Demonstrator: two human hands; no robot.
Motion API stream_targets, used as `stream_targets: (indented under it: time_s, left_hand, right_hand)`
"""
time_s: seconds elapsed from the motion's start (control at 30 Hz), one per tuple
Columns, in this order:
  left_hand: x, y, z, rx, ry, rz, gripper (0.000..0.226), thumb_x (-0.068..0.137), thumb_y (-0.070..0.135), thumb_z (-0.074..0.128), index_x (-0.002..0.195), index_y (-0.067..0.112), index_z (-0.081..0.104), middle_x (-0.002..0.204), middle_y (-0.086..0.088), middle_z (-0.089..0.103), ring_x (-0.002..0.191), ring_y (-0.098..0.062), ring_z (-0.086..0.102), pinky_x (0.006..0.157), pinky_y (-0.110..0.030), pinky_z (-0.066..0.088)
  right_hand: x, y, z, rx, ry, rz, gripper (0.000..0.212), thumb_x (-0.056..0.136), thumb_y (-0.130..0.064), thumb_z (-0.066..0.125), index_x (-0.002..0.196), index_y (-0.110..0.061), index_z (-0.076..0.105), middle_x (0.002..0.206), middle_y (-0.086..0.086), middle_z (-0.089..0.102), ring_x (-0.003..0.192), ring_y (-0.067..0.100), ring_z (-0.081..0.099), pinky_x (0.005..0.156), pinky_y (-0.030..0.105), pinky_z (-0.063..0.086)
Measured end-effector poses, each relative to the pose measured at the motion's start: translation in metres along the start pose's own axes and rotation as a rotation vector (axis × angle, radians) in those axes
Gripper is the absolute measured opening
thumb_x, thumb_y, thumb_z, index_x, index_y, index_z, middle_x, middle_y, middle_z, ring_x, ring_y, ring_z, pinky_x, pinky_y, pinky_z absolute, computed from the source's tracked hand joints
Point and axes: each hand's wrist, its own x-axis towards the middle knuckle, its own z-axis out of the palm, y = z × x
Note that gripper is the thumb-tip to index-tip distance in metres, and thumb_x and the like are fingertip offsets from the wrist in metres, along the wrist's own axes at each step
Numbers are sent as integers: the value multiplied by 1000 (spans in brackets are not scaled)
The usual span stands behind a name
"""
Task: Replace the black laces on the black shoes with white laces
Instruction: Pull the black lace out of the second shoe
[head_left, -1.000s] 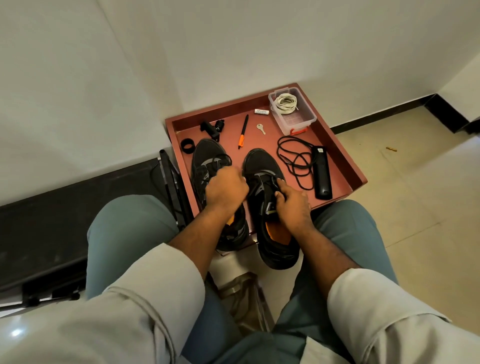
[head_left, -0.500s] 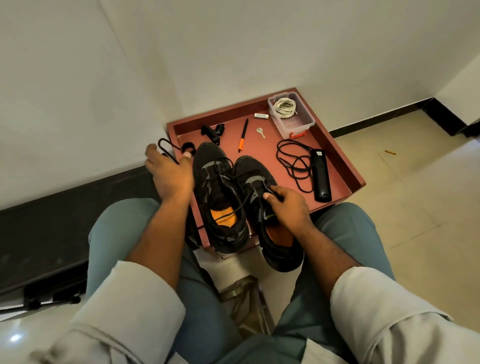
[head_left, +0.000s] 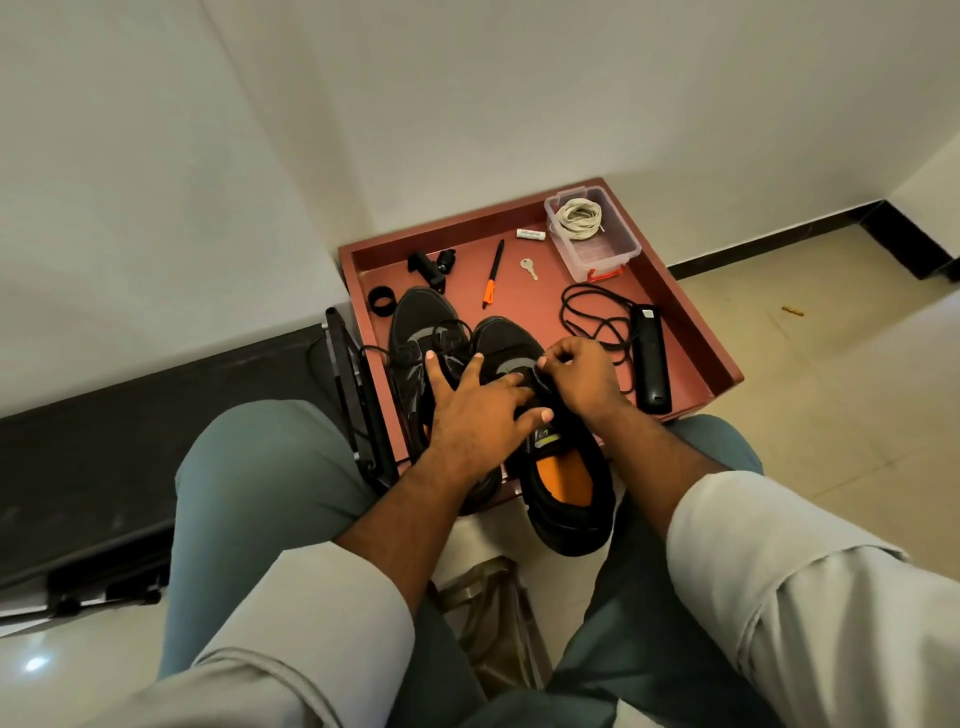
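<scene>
Crowding the red tray (head_left: 691, 322) — pen (head_left: 492, 274), key (head_left: 529, 268), loose black lace (head_left: 592, 317) beside shoes (head_left: 498, 343).

Two black shoes (head_left: 498, 364) side by side on the red tray (head_left: 691, 332), black laces (head_left: 592, 317) loose beside, apparently white laces (head_left: 579, 221) coiled.

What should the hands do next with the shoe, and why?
Probably pull the black lace out of the next eyelet of the right shoe. The right hand pinches at its lacing while the left hand lies flat across both shoes, steadying them. One removed black lace already lies on the tray, and the white laces wait in their box.
</scene>
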Motion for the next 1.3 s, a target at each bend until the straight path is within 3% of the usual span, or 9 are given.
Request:
stream_targets:
  time_s: [0.13, 0.23, 0.3, 0.37, 0.47, 0.7, 0.93, 1.1, 1.3]
  left_hand:
    - [1, -1, 1, -30, 7, -30, 55, 93, 70, 28, 138, 43, 46, 153, 20, 34, 149, -26, 9, 104, -71, -19]
    - [3, -4, 1, -10, 20, -46, 57, 90, 72, 32, 137, 44, 48, 150, 22, 38, 149, -27, 10, 104, -71, -19]
    - [2, -5, 1, -29, 11, -51, 57, 90, 73, 33, 136, 44, 48, 149, 23, 38, 149, -27, 10, 104, -71, -20]
    - [2, -5, 0, -52, 0, -49, 56, 90, 72, 34, 136, 44, 48, 150, 23, 38, 149, -27, 10, 104, -71, -19]
    - [2, -3, -1, -65, -3, -47, 55, 91, 70, 34, 137, 43, 48, 150, 22, 37, 149, -27, 10, 105, -71, -17]
    - [2, -4, 1, -24, 3, -38, 55, 92, 70, 30, 136, 43, 49, 151, 21, 36, 149, -27, 10, 105, -72, -15]
    - [2, -3, 1, -31, -3, -35, 56, 92, 70, 29, 138, 43, 46, 152, 20, 35, 149, -27, 9, 104, -72, -13]
    - [3, -6, 1, -67, 12, -49, 55, 89, 73, 34, 133, 44, 52, 148, 23, 40, 148, -25, 13, 105, -71, -16]
    - [2, -8, 1, -82, 15, -56, 55, 88, 74, 35, 131, 45, 53, 147, 24, 41, 148, -27, 14, 105, -71, -16]
  right_hand:
    - [21, 6, -36, 275, 279, 155, 10, 94, -9, 57, 93, -14, 66, 90, 4, 65, 75, 13, 60, 61, 23, 48]
    - [43, 5, -83, 639, 636, 283, 19, 90, -2, 54, 84, -16, 65, 85, 7, 65, 74, 23, 63, 69, 38, 60]
    - [48, 8, -107, 705, 765, 288, 16, 91, -1, 53, 87, -13, 64, 81, 3, 62, 71, 20, 61, 58, 24, 58]
    - [42, 11, -116, 472, 746, 294, 9, 94, -7, 56, 96, -12, 63, 91, 4, 60, 81, 17, 58, 55, 11, 46]
    - [25, 20, -103, -47, 564, 170, 33, 93, -18, 62, 124, -9, 58, 124, 9, 51, 102, 20, 54, 87, 24, 47]
    - [6, 7, -24, -406, -275, -399, 45, 91, -2, 56, 135, -12, 54, 136, 5, 52, 125, 18, 48, 107, 28, 39]
    - [11, 1, -23, -607, -224, -337, 17, 95, -17, 52, 104, -12, 66, 107, 7, 62, 97, 24, 59, 84, 41, 50]
    - [16, 4, -44, -686, -247, -315, 15, 95, -13, 50, 102, -15, 63, 101, 3, 63, 89, 20, 60, 75, 33, 49]
    - [43, 15, -144, -394, 419, 19, 21, 98, -13, 49, 111, -4, 64, 112, 20, 64, 101, 36, 60, 83, 37, 45]
